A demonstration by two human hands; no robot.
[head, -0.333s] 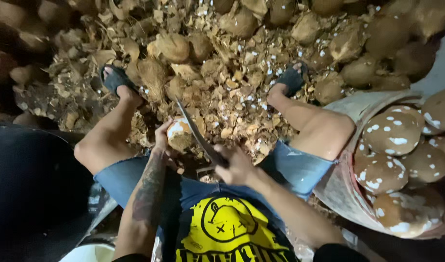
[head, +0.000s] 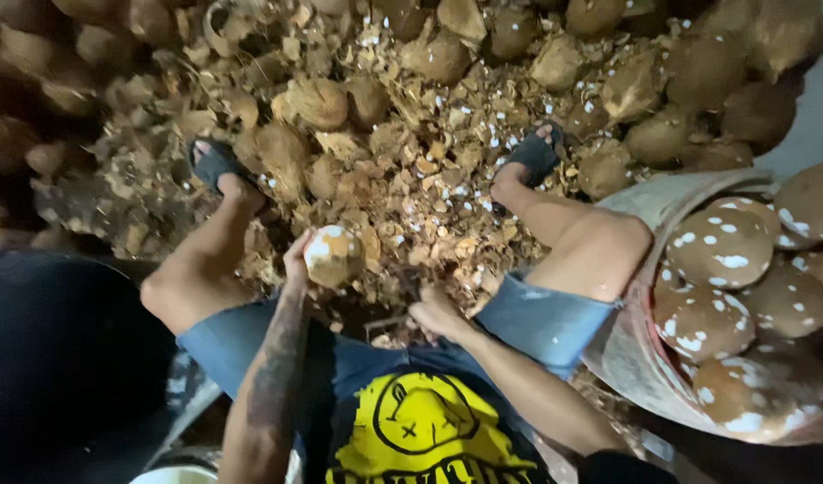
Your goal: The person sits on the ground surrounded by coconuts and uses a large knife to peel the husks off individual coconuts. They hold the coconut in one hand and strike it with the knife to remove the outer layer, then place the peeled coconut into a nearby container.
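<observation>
My left hand (head: 297, 262) grips a partly shaved brown coconut (head: 333, 255) with white patches, held up between my knees. My right hand (head: 437, 315) is closed around the handle of a dark knife (head: 410, 285). Its short visible blade points up and left, a little apart from the coconut. Both forearms reach forward over my blue shorts and a shirt with a yellow print.
Brown shell chips (head: 429, 179) and white flecks cover the floor between my sandalled feet (head: 216, 163) (head: 532, 154). Unpeeled coconuts (head: 317, 100) are piled behind. A grey tub (head: 640, 208) of shaved coconuts stands at the right. A dark container (head: 53, 358) is at the left.
The knife blade, which lay up against the coconut, has drawn back toward my right hand. The coconut stays in my left hand at about the same place.
</observation>
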